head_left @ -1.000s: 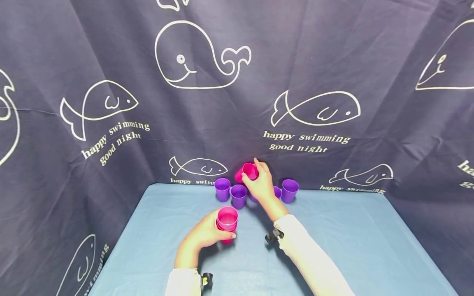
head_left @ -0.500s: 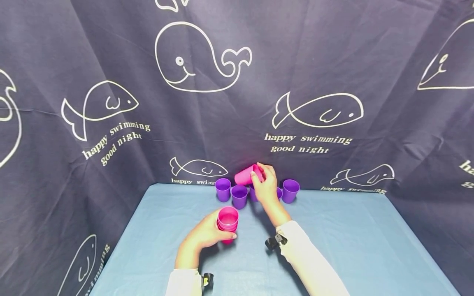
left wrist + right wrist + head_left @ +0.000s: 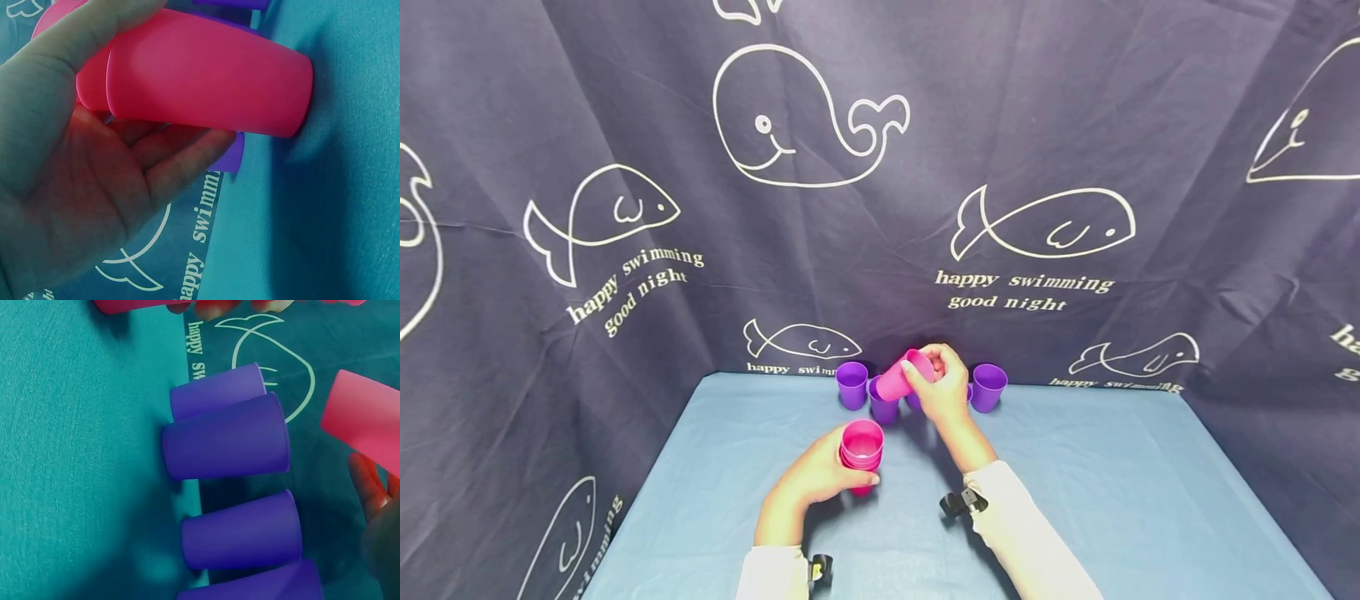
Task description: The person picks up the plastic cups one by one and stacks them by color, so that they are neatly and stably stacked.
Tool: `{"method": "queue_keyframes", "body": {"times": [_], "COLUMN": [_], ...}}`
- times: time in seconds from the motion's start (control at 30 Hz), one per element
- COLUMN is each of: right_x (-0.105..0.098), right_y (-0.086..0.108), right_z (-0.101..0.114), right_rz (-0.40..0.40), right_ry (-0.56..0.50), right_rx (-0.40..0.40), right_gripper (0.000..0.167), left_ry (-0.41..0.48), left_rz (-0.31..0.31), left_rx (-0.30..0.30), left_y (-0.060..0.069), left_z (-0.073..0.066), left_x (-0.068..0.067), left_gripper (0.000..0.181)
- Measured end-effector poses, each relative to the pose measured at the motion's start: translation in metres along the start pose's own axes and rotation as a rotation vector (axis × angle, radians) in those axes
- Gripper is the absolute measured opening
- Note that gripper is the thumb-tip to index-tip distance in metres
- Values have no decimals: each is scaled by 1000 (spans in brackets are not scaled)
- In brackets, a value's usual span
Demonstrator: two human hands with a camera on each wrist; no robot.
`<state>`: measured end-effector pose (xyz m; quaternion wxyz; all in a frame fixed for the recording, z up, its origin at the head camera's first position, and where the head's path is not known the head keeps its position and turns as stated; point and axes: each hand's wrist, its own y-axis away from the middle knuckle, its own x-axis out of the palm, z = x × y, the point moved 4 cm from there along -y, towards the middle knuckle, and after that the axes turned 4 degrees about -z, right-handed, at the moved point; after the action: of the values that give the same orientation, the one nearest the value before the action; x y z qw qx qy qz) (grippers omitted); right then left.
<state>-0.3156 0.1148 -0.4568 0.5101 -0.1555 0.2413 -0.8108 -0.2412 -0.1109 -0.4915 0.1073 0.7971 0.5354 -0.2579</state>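
In the head view the left hand (image 3: 822, 469) curls round a stack of nested pink cups (image 3: 861, 446), mouths up, low over the blue table. Close up in the left wrist view, the thumb lies over the pink stack (image 3: 212, 75) and fingers pass beneath. The right hand (image 3: 945, 387) pinches a tilted pink cup (image 3: 897, 381) by its rim end, above the purple cups; its base points left. In the right wrist view this pink cup (image 3: 369, 419) hangs clear of the upright purple cups (image 3: 228, 440). Behind the right hand some purple cups are partly hidden.
Purple cups stand in a row along the table's back edge, one at the left end (image 3: 852, 386) and one at the right end (image 3: 988, 388). A dark curtain (image 3: 880, 233) with white fish and whale drawings rises behind the blue table (image 3: 1112, 500).
The right hand has moved down and slightly right with its pink cup, which has turned from mouth toward the camera to lying aslant above the purple cups. The left hand has stayed nearly still.
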Motion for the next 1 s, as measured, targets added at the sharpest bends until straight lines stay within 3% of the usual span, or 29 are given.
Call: {"method": "queue_keyframes", "body": {"times": [0.3, 1.0], "right_x": [-4, -11], "right_y": [14, 31], "right_z": [29, 41], "right_rz": [58, 78], "right_ry": [86, -95], "right_rx": [-24, -104], "right_gripper": [48, 59], "left_ry": [-5, -1], "left_rz": [-4, -28], "left_rx": [3, -8], "left_y": [0, -2], "left_z": [-1, 0], "left_x": [0, 4], "left_gripper": [56, 62]}}
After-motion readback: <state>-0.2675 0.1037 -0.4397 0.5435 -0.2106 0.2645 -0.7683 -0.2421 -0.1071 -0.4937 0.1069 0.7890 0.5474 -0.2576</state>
